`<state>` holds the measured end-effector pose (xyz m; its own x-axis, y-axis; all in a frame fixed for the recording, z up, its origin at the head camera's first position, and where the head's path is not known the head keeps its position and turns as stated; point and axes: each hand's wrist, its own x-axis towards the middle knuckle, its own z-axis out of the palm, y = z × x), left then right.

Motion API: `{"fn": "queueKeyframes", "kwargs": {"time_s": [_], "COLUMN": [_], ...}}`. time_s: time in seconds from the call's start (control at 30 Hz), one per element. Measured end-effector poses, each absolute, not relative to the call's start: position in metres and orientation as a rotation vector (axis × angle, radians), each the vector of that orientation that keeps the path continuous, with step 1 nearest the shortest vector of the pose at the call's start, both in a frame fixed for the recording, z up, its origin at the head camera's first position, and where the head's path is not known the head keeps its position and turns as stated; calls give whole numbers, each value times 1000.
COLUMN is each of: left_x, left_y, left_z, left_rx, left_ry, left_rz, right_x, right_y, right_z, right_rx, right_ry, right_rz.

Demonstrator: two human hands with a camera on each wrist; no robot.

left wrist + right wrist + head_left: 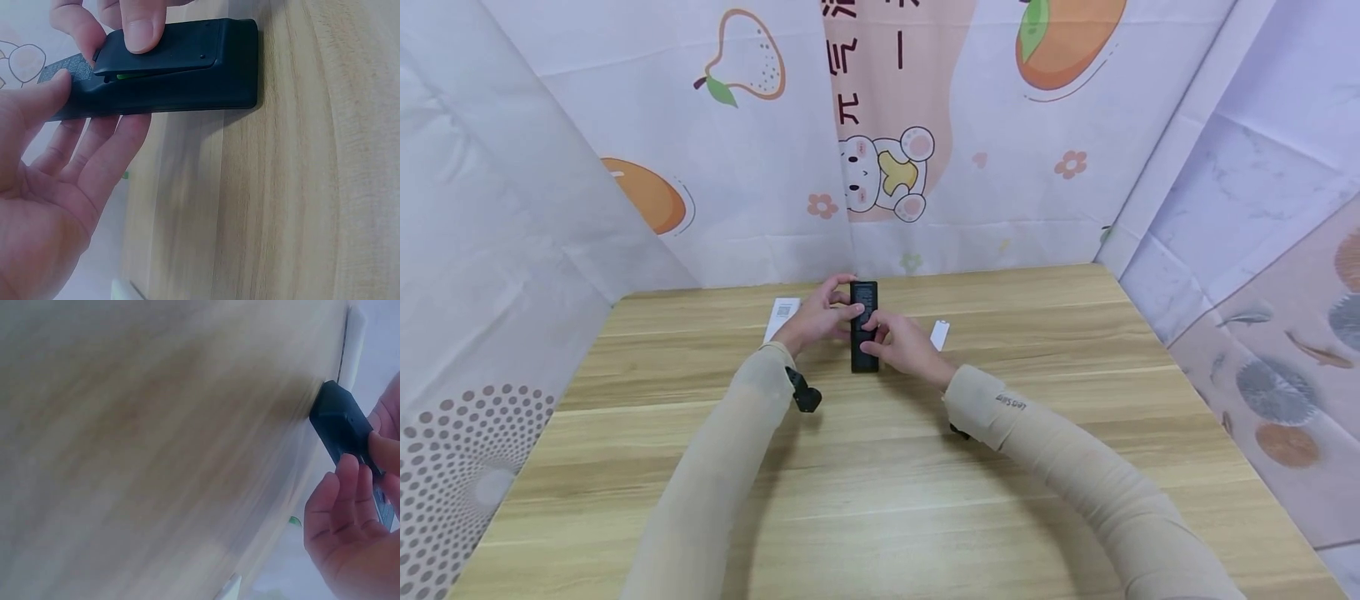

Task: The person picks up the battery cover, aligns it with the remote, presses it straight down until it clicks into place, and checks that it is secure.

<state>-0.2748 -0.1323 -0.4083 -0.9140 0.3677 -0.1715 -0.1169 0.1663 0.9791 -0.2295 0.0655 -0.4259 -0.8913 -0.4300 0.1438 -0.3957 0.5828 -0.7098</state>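
A black remote control [864, 360] stands tilted up off the wooden table, its back toward me and its lower end at the tabletop. My left hand [820, 317] grips its upper part from the left, thumb on the printed back and fingers underneath. My right hand [912, 347] pinches the battery cover [181, 53], with the thumb flat on it and another fingertip at its raised end. Through the narrow gap under the cover, a bit of green [128, 76] shows inside the compartment. In the right wrist view, fingers hide much of the remote.
Left of the hands lies a white flat item [783, 312] with a printed square code. A small white piece with a tab [940, 335] lies behind the right hand. The wooden table [880, 500] meets a printed curtain [760, 225] at its back edge.
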Motion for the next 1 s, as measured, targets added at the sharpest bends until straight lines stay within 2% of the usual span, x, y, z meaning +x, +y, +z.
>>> {"fn": "queueKeyframes", "kwargs": {"time_s": [0.37, 0.73, 1.0], "left_x": [-272, -273, -271], "left_y": [-132, -133, -132], "left_z": [-407, -409, -408], "left_rx": [258, 276, 264], "left_ry": [2122, 2125, 2131], "left_rz": [1789, 1786, 1780], "right_x": [-233, -230, -230], "right_y": [67, 64, 64], "right_z": [-418, -418, -421], "right_rx": [-857, -891, -816], "right_ry": [2912, 2952, 2888], "right_rz": [-950, -1005, -1134]}}
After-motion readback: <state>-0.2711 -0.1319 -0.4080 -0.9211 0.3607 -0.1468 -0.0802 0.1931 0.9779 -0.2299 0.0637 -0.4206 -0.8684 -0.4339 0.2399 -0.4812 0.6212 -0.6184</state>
